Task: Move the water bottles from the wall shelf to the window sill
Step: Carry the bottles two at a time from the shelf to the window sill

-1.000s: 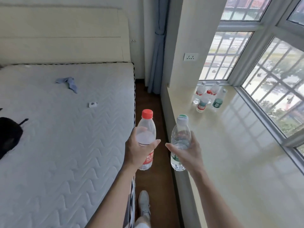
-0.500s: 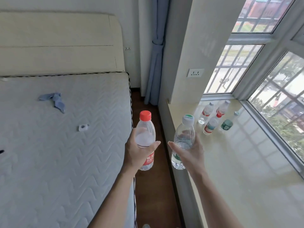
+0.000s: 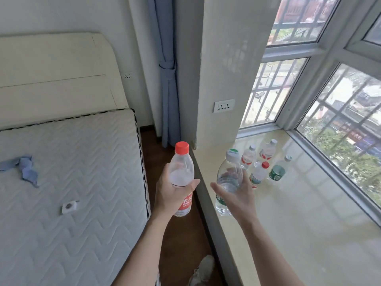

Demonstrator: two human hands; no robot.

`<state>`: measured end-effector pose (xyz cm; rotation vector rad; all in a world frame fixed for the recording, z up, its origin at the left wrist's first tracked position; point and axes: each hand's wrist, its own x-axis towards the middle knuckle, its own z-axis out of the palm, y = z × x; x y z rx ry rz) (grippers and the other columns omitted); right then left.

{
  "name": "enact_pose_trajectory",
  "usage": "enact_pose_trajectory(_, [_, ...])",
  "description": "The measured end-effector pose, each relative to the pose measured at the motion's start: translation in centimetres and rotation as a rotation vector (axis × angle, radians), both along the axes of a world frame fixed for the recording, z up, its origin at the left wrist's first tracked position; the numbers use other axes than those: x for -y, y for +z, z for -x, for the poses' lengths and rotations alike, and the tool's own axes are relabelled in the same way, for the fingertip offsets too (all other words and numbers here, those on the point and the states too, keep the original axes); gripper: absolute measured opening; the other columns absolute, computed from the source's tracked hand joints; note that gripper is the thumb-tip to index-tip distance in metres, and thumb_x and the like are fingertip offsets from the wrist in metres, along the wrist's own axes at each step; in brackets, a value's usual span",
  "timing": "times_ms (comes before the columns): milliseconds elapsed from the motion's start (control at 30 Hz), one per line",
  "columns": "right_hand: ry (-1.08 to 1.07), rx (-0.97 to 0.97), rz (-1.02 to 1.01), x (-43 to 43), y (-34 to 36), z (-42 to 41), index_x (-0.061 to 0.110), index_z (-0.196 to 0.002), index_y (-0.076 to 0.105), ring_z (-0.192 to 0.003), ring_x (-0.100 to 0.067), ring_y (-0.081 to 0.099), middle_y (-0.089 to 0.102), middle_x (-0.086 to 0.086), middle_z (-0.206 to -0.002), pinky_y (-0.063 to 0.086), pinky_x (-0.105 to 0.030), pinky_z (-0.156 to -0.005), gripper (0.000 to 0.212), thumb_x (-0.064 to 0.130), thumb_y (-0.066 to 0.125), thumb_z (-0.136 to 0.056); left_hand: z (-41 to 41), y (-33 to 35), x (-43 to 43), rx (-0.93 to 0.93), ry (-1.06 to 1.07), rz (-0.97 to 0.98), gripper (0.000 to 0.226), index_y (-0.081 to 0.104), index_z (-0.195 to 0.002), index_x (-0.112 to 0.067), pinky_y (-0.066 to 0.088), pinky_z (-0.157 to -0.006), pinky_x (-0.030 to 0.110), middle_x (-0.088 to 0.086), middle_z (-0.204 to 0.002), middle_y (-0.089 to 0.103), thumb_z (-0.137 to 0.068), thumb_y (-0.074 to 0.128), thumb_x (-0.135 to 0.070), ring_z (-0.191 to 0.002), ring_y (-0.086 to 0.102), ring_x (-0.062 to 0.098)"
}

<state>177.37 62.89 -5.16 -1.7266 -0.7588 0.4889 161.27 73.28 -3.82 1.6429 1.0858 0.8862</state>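
My left hand (image 3: 171, 195) grips a clear water bottle with a red cap and red label (image 3: 182, 162), held upright over the floor strip beside the bed. My right hand (image 3: 239, 198) grips a clear water bottle with a white-and-green cap (image 3: 228, 174), upright above the near edge of the cream window sill (image 3: 299, 234). Several bottles (image 3: 262, 162) stand grouped at the sill's far end, just beyond my right hand; two have red labels, one a red cap, one a green label. The wall shelf is out of view.
A bare white mattress (image 3: 68, 193) fills the left, with a blue cloth (image 3: 24, 168) and a small white item (image 3: 69, 206) on it. A blue curtain (image 3: 167, 79) hangs in the corner. A socket (image 3: 223, 105) sits on the pillar. Barred windows line the right. My shoe (image 3: 203, 269) is on the brown floor.
I have walked forward along the sill; the bottle group is now much closer to my right hand. Both hands still carry their bottles in the same grip.
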Motion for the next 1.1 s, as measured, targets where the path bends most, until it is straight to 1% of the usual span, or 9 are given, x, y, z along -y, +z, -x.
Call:
enact_pose_trajectory(67, [-0.042,0.007,0.001,-2.0,0.3,-2.7,0.030,-0.119,0.056,-0.102,-0.014,0.068,0.069,0.007,-0.109,0.054,-0.028,-0.086,0.066,0.047,0.089,-0.064,-3.0,0.3,-2.6,0.007,-0.030,-0.007,0.052,0.048,-0.099,-0.059,0.045,-0.075,0.016,-0.028,-0.100,0.060,-0.057,0.078,-0.056,-0.098,0.055,-0.012])
enact_pose_trajectory(133, [-0.075,0.004,0.001,-3.9,0.6,-5.4,0.027,-0.118,0.055,-0.101,-0.017,0.067,0.068,0.004,-0.108,0.056,-0.036,-0.087,0.069,0.051,0.087,-0.061,-6.1,0.9,-5.0,0.009,-0.072,-0.008,0.052,0.047,-0.098,-0.064,0.044,-0.076,0.015,-0.025,-0.104,0.059,-0.058,0.078,-0.056,-0.100,0.054,-0.012])
enact_pose_trajectory(367, [-0.237,-0.007,-0.015,-7.5,1.7,-13.9,0.034,-0.100,0.054,-0.094,-0.015,0.068,0.069,0.010,-0.095,0.052,-0.032,-0.082,0.055,0.047,0.087,-0.058,-16.6,2.0,-10.2,0.007,-0.223,-0.024,0.057,0.051,-0.104,-0.048,0.045,-0.087,0.022,-0.025,-0.112,0.059,-0.056,0.079,-0.060,-0.107,0.053,-0.011])
enact_pose_trajectory(467, [-0.329,-0.018,0.010,-7.2,1.7,-16.5,0.035,-0.100,0.054,-0.091,-0.003,0.067,0.069,0.013,-0.097,0.051,-0.030,-0.081,0.057,0.049,0.088,-0.056,-20.6,2.1,-10.9,-0.018,-0.324,-0.028,0.057,0.051,-0.103,-0.046,0.045,-0.093,0.026,-0.023,-0.112,0.059,-0.059,0.085,-0.053,-0.109,0.052,-0.011])
enact_pose_trajectory(633, [-0.547,-0.024,0.033,-5.4,1.0,-20.1,0.029,-0.101,0.057,-0.090,0.000,0.067,0.070,0.015,-0.095,0.051,-0.024,-0.079,0.054,0.030,0.094,-0.062,-27.2,1.5,-11.5,-0.035,-0.493,-0.003,0.051,0.057,-0.104,-0.032,0.040,-0.084,0.005,-0.020,-0.109,0.060,-0.065,0.090,-0.029,-0.104,0.051,-0.015])
enact_pose_trajectory(800, [-0.783,-0.059,0.045,-2.4,0.4,-22.1,0.027,-0.097,0.057,-0.085,0.003,0.067,0.069,0.023,-0.091,0.050,-0.018,-0.077,0.053,0.022,0.096,-0.061,-32.6,1.0,-10.5,-0.015,-0.718,0.077,0.061,0.059,-0.108,-0.032,0.046,-0.091,0.024,-0.016,-0.110,0.063,-0.058,0.091,-0.044,-0.109,0.058,0.002])
enact_pose_trajectory(900, [-0.922,-0.075,0.052,-0.4,0.0,-22.3,0.033,-0.099,0.056,-0.091,-0.001,0.067,0.069,0.021,-0.095,0.052,-0.026,-0.082,0.055,0.028,0.095,-0.060,-35.4,1.2,-9.4,0.008,-0.849,0.126,0.069,0.060,-0.108,-0.033,0.048,-0.086,0.019,-0.019,-0.105,0.065,-0.050,0.085,-0.062,-0.104,0.060,-0.001])
enact_pose_trajectory(1000, [-1.062,-0.103,0.059,1.5,-0.7,-21.8,0.034,-0.098,0.056,-0.090,-0.002,0.066,0.070,0.015,-0.095,0.051,-0.024,-0.079,0.054,0.026,0.095,-0.061,-37.1,0.9,-7.7,0.040,-0.993,0.139,0.064,0.058,-0.108,-0.037,0.043,-0.080,0.005,-0.035,-0.103,0.063,-0.053,0.081,-0.059,-0.102,0.056,-0.014])
enact_pose_trajectory(1100, [-1.183,-0.139,0.053,3.1,-1.6,-20.7,0.027,-0.098,0.057,-0.080,0.002,0.065,0.069,0.007,-0.096,0.048,-0.015,-0.068,0.052,0.018,0.094,-0.063,-38.1,0.0,-5.7,0.032,-1.092,0.175,0.067,0.058,-0.114,-0.038,0.044,-0.086,0.011,-0.032,-0.108,0.062,-0.054,0.077,-0.061,-0.107,0.054,-0.013])
